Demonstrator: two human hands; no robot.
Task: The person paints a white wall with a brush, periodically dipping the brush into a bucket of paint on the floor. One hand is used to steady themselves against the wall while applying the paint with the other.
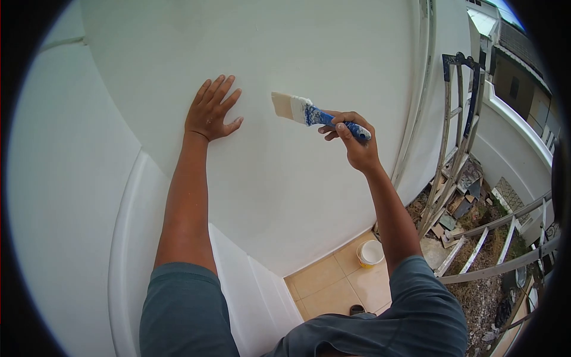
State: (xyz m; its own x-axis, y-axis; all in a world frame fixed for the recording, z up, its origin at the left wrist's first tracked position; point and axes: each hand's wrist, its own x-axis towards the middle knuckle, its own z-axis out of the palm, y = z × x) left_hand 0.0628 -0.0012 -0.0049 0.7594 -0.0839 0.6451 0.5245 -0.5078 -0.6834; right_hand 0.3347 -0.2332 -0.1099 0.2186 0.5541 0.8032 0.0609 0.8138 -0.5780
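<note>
My right hand [351,134] is closed around the blue handle of a wide paintbrush [297,109]. The handle is spattered with white paint, and the pale bristles point left toward the white wall [285,190]. Fingers spread, my left hand [212,113] rests against the wall to the left of the brush. Nothing is in that hand.
A white bucket [371,253] stands on the tiled floor [324,279] below my right arm. To the right are a paint-marked stepladder [449,137] and a second ladder [476,253] lying low, with rubble [458,214] on the ground. A white moulded ledge [134,238] runs along the left.
</note>
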